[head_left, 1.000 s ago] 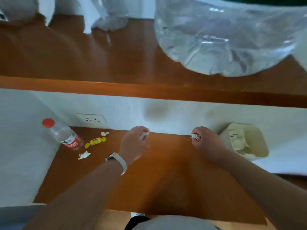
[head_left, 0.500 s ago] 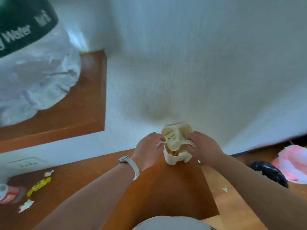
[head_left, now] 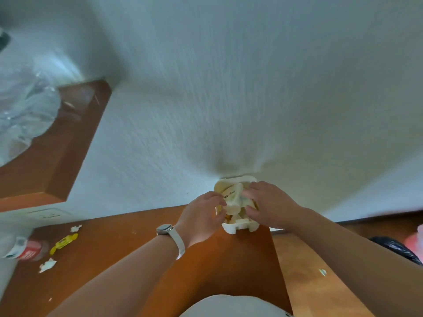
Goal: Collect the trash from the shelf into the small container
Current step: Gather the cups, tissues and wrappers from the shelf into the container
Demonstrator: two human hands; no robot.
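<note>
Both hands at the small container [head_left: 238, 227], far right corner of the shelf [head_left: 128, 257].
We see the left hand [head_left: 201, 219] and right hand [head_left: 271, 205] cupped over its mouth, fingers curled; whether they pinch scraps we cannot tell, they block the contents. Left end: yellow candy wrapper [head_left: 64, 242], white paper bits [head_left: 47, 265], a bottle [head_left: 24, 248] cut off by the edge. All blurred.
</note>
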